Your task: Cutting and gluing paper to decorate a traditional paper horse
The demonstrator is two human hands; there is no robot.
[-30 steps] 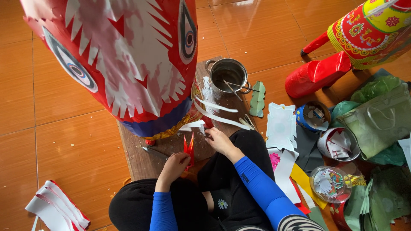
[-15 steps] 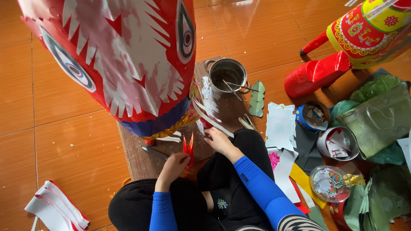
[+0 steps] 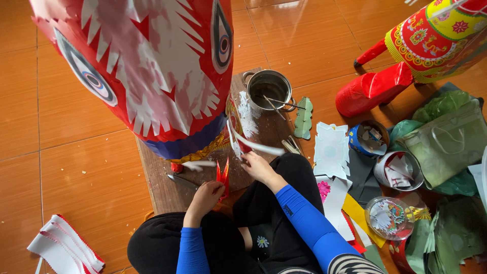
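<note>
So the main bit was a red paper cutout (image 3: 222,175), a pointy forked piece, pinched in the left hand (image 3: 205,197) with the fingers closed around its lower end, points sticking up past the fingertips. The right hand (image 3: 256,166) was closed on a white paper strip (image 3: 253,144) with a bit of red on it, the strip curling up and away from the fingertips toward the big figure.

Both hands were over a brown wooden board (image 3: 162,187) on the floor. Just left of the left fingers lay a dark metal tool (image 3: 181,180), looked like scissors but I couldn't really tell. Right above the fingers loomed a huge red paper head (image 3: 147,71) with white teeth shapes and painted eyes. Beyond the right fingertips sat a metal pot (image 3: 269,89) with sticks in it, and a green leaf cutout (image 3: 304,117) just beside that.

Further out to the right of the right hand: white paper cutouts (image 3: 331,149), a blue tin (image 3: 366,138), a clear round container (image 3: 388,217), and green plastic bags (image 3: 446,139). Way off left of the left hand, a stack of red-edged white strips (image 3: 63,248).
</note>
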